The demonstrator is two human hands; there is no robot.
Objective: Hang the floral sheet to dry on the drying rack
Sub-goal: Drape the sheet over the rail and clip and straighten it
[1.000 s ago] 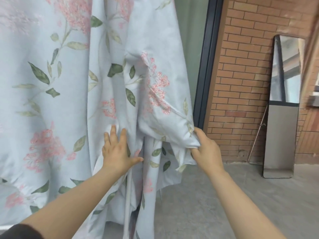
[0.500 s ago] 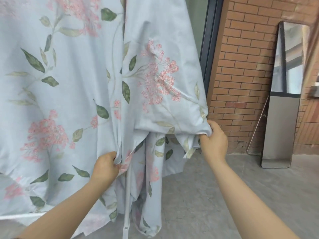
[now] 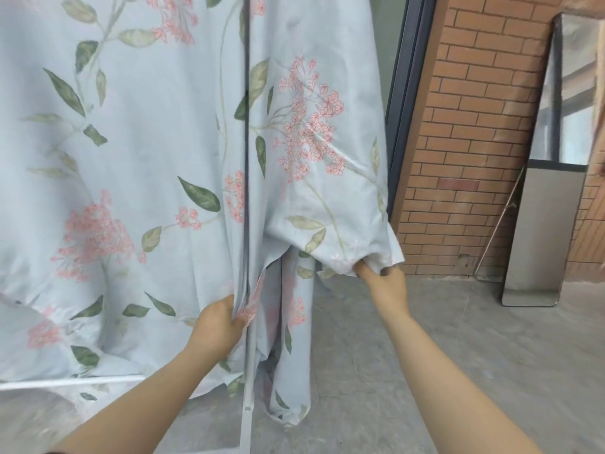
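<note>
The pale blue floral sheet (image 3: 157, 152), printed with pink blossoms and green leaves, hangs over the drying rack and fills the left and middle of the view. The rack's white upright pole (image 3: 246, 371) runs down in front of the cloth, and a white lower bar (image 3: 65, 383) crosses at the bottom left. My left hand (image 3: 217, 326) grips a fold of the sheet just left of the pole. My right hand (image 3: 384, 285) pinches the sheet's bunched lower right corner from underneath. A narrower length of sheet hangs down between my hands.
A red brick wall (image 3: 474, 132) stands to the right, with a dark door frame (image 3: 404, 103) beside the sheet. A tall mirror (image 3: 553, 178) and a thin rod (image 3: 497, 231) lean against the wall. Grey concrete floor (image 3: 458, 355) lies below.
My left hand went from lying flat on the cloth to gripping a fold by the pole. My right hand kept its hold on the corner while the sheet spread wider.
</note>
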